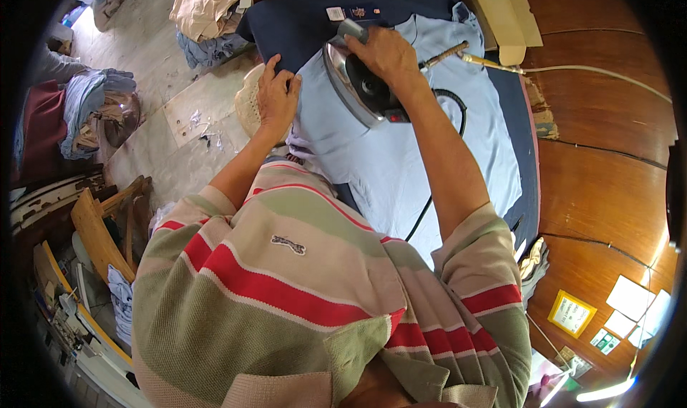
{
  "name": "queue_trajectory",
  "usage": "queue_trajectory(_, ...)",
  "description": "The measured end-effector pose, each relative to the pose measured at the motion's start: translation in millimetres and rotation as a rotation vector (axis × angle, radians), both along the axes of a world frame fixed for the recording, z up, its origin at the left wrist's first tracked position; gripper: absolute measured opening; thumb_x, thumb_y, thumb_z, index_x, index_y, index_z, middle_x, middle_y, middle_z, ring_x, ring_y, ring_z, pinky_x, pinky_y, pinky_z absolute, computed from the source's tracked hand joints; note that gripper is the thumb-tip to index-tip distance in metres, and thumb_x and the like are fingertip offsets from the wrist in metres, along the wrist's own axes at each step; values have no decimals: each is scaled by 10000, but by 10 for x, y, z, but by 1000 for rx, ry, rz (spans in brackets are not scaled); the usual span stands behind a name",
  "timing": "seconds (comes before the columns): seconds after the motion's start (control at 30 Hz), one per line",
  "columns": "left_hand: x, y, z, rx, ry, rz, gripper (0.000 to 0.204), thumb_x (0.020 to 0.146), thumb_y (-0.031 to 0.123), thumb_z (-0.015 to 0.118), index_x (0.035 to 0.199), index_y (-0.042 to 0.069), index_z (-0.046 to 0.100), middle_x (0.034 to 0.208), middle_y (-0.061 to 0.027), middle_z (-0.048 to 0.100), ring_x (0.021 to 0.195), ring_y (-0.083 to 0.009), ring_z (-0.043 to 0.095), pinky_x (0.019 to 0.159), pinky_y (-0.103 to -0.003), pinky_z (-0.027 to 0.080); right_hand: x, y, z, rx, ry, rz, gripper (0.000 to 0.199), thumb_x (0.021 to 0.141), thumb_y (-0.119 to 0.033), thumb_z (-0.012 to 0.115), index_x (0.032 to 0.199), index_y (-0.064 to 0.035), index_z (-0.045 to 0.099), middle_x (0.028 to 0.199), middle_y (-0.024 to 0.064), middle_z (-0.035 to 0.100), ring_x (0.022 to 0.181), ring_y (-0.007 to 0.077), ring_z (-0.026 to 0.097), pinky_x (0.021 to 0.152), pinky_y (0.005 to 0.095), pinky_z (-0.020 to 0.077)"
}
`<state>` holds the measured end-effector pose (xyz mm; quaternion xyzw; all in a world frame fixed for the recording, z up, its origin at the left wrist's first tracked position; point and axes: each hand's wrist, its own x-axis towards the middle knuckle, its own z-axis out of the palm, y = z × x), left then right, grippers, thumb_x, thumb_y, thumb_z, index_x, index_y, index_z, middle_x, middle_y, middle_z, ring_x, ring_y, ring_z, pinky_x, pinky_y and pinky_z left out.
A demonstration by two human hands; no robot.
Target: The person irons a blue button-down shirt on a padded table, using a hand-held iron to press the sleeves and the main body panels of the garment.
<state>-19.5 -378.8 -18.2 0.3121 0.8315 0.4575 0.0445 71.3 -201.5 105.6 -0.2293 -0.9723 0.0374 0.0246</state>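
Observation:
My right hand [386, 56] is wrapped round the handle of a black and silver electric iron [346, 82]. The iron is over a light blue shirt [372, 166] spread on a navy cloth-covered table [297, 23]; I cannot tell whether its soleplate touches the fabric. A black cord runs from the iron's heel across the shirt. At the table's left edge, beside the shirt, is my left hand [277, 100], its fingers apart and somewhat bent, with nothing visible in them.
An open cardboard box [501, 18] lies at the far right, by a wooden wall [594, 86] with wires. A pale perforated round thing [248, 100] sits behind my left hand. Piles of clothes [207, 11] stand left on the floor, with wooden boards [100, 229] nearer.

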Motion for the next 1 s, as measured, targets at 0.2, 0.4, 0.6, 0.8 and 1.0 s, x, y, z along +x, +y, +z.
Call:
queue_trajectory(0.2,-72,16,-117,19,52,-16,202,856,213,584,802,20,609,1330,-144,452,1138,-348,453,956,-391,359,-139,-363,208,-151,-46,-76,524,797,-529,545,900,-29,666,874,227,656,842,353,648,737,447,513)
queue_trajectory(0.4,-156,-12,-150,-75,168,36,250,896,274,511,899,47,617,1312,-88,482,1135,-308,477,941,-412,364,-257,-294,148,-207,35,-102,536,798,-546,540,943,-40,643,877,212,658,828,367,643,728,454,508)
queue_trajectory(0.6,-618,770,210,-19,405,-201,308,838,292,578,1092,119,558,1294,-76,503,1154,-272,496,922,-448,397,579,-510,246,-311,-53,-373,600,790,-584,529,947,-10,610,849,237,650,828,403,634,741,466,492)
queue_trajectory(0.8,-1029,1746,170,-434,438,-554,506,771,250,638,1225,154,436,1274,-93,506,1184,-278,477,961,-464,400,610,-222,301,-199,47,-511,541,800,-511,555,870,20,626,816,262,641,803,414,634,722,475,498)
queue_trajectory(1.0,-1182,2080,380,-485,544,-782,525,790,105,579,1280,185,407,1253,-76,512,1206,-271,456,973,-449,384,322,53,204,-200,34,-482,537,787,-510,543,890,9,637,837,242,650,831,394,636,744,461,498)
